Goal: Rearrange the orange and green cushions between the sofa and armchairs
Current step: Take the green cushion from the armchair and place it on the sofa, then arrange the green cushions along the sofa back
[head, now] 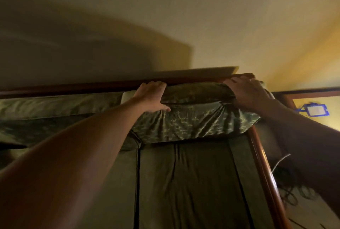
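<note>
Item: green cushion, patterned, shiny cover. Location: far right end of the sofa, propped against the backrest just under the wood top rail, its right corner reaching the wood armrest.

Item: my left hand. Closed over the cushion's upper left edge, fingers curled over the top, thumb pressed into the front face; the fabric bunches beneath it.

Item: my right hand. Clamped on the cushion's upper right corner, fingers spread across the top, beside the end of the rail. In shadow, so I cannot read the finger detail.

Item: second green cushion. Lies along the backrest to the left, touching or nearly touching the held one; untouched.

Item: orange cushions, armchairs. None in view.

Step in hand: I judge this a two-handed grasp at the sofa back. Whether I am seating the cushion or about to lift it away I cannot tell.

Next move calls for: if placing, press the top edge back under the rail, square the lower edge on the seat, then let go with both hands. If removing, lift evenly, clearing rail and armrest.
</note>
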Action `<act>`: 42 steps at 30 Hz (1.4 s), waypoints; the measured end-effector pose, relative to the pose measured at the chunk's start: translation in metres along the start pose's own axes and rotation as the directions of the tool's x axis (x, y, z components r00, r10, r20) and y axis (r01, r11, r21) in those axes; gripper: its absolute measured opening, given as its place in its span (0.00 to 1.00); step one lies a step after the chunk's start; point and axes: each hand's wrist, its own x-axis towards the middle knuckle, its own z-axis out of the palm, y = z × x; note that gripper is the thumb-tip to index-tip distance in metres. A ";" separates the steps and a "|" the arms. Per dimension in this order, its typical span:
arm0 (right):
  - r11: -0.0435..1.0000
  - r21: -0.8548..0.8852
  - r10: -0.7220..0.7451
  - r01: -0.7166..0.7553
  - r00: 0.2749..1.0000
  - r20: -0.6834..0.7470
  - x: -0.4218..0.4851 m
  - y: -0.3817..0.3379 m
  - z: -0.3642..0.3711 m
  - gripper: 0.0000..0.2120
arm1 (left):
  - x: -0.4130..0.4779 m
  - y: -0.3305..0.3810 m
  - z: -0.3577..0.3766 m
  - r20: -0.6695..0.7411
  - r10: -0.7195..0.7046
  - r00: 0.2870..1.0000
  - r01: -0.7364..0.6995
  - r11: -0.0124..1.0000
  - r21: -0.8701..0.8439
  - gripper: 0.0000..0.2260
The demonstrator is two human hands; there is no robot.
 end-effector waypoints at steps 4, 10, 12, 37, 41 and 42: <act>0.996 0.000 0.094 -0.094 0.995 0.015 0.013 0.005 0.034 0.34 | 0.013 -0.002 0.016 0.027 -0.046 0.999 0.048 0.995 -0.091 0.40; 0.961 0.129 0.174 -0.245 0.896 0.408 0.005 -0.003 0.103 0.47 | -0.015 -0.007 0.074 0.105 -0.175 0.979 0.163 0.980 0.113 0.41; 0.950 0.158 0.185 -0.268 0.896 0.403 -0.001 -0.008 0.114 0.47 | -0.025 -0.017 0.092 0.169 -0.179 0.969 0.164 0.982 0.099 0.47; 0.972 0.229 0.009 -0.059 0.977 0.214 -0.026 -0.254 0.068 0.46 | -0.257 -0.140 0.119 -0.087 -0.563 0.822 0.536 0.816 -0.218 0.46; 0.971 0.230 -0.114 0.068 0.975 0.190 -0.042 -0.382 0.050 0.46 | -0.382 -0.184 0.117 -0.076 -0.671 0.738 0.633 0.727 -0.267 0.45; 0.969 0.226 -0.141 0.098 0.973 0.180 -0.049 -0.416 0.046 0.46 | -0.417 -0.194 0.117 -0.075 -0.700 0.710 0.659 0.698 -0.280 0.44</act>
